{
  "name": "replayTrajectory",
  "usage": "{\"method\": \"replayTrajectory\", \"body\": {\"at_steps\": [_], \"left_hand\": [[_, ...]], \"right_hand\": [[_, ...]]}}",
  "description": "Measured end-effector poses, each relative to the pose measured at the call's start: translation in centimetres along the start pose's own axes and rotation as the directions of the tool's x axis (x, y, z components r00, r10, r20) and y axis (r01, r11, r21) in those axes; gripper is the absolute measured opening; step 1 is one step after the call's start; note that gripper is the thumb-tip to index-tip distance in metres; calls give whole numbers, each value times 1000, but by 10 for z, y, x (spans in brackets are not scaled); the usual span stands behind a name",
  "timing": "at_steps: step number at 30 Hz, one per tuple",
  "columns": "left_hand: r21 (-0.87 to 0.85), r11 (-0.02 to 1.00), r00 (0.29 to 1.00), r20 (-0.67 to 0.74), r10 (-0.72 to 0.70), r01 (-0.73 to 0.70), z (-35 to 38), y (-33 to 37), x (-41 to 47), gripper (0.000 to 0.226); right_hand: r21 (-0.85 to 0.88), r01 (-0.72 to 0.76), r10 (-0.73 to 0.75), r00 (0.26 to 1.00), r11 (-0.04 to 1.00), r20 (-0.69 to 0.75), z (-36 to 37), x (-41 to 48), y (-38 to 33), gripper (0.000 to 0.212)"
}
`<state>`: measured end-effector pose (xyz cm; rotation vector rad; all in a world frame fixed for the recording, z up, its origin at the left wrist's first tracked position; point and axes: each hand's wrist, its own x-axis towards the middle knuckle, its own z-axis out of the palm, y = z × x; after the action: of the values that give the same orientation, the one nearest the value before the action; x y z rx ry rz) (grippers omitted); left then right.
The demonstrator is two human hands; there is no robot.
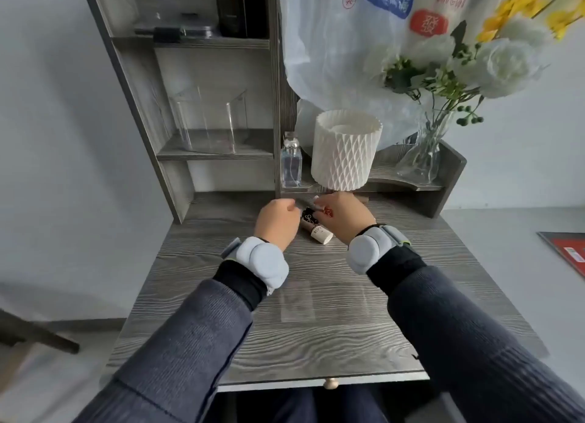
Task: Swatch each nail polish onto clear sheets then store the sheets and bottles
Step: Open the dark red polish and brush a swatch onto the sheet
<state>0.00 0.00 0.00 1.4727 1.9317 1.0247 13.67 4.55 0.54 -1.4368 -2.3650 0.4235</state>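
A cream nail polish bottle point(320, 232) with a black cap lies on its side at the back of the grey wooden desk point(316, 343), between my hands. My right hand point(343, 215) pinches a small red nail polish bottle point(328, 212) just above the desk. My left hand point(276, 221) sits close to the left of the black cap with its fingers curled; whatever lies under them is hidden. A clear sheet point(297, 299) lies flat on the desk nearer to me, between my forearms.
A white pleated lamp point(345, 150) and a glass perfume bottle point(291, 163) stand on the low shelf just behind my hands. A glass vase of flowers point(421, 159) is at the right. A clear acrylic box point(209, 121) sits in the left shelf unit. A drawer knob point(331, 383) is at the front edge.
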Motion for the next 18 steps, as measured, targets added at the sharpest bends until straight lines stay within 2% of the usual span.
{"method": "replayTrajectory", "body": {"at_steps": [2,6,10,18], "left_hand": [[-79,994,996,48,-69,73,6,-5,5,34],[-241,946,974,119,-195,219,18,-9,9,26],[-272,930,966,150,-211,246,24,-13,16,17],[-297,923,962,191,-195,246,29,-11,16,15]], "right_hand": [[-17,-15,15,1000,1000,13,5,7,1,24],[-74,-21,23,999,997,36,15,16,3,20],[-98,-23,30,997,995,73,23,27,9,24],[-116,-38,51,993,993,111,28,32,12,27]]}}
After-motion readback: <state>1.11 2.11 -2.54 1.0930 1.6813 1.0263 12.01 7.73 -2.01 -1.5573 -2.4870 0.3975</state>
